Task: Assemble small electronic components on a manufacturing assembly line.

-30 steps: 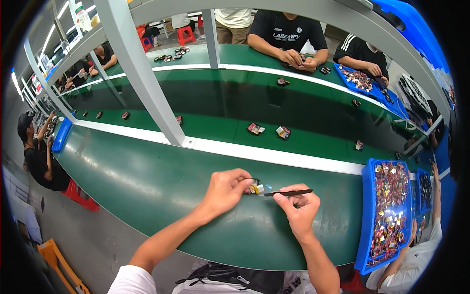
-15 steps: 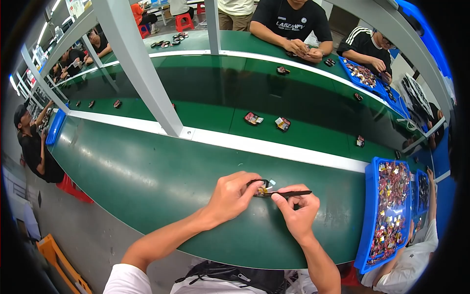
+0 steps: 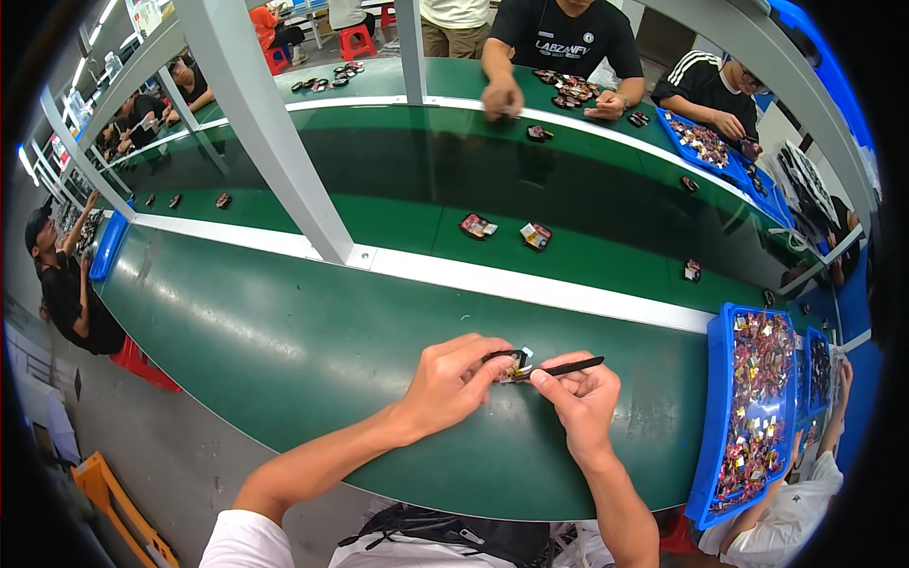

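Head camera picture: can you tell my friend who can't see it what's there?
A person's left-hand grip holds a small black-rimmed part while the right-hand grip points dark tweezers at it, above a green table. At right, a blue tray holds a heap of small colourful pieces; other people work opposite.

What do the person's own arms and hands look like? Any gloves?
No gloves: the left hand and right hand are both bare, and no watch or bracelet shows. The left arm wears a short, white cloth sleeve ending near the elbow. The right arm is bare as far as it shows.
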### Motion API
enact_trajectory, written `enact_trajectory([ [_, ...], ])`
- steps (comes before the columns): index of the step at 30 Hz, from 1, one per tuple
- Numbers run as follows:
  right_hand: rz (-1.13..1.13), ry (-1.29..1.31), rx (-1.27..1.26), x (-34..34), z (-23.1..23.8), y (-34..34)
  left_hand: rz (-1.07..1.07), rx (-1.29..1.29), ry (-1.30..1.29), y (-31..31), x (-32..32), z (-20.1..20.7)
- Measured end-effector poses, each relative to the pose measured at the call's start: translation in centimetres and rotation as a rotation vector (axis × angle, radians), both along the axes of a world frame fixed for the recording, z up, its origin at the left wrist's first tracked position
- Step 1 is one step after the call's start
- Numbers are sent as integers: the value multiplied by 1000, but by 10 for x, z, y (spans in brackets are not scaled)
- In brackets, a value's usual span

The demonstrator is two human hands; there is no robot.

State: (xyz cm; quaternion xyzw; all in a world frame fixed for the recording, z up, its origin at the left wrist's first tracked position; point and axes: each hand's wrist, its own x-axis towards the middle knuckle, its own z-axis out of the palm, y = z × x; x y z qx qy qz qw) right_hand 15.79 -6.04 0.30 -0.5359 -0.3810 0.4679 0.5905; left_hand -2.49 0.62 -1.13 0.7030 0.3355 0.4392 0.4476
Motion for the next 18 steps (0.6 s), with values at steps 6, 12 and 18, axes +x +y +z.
enact_trajectory([
  [6, 23, 33, -11, 2, -2, 1, -1, 16, 4, 1, -1, -2],
  [12, -3, 61, -1, 3, -3, 0, -118, -237, -13, 3, -2, 9],
  [18, -14, 64, 22, 5, 0, -1, -268, -520, -169, 11, -6, 5],
])
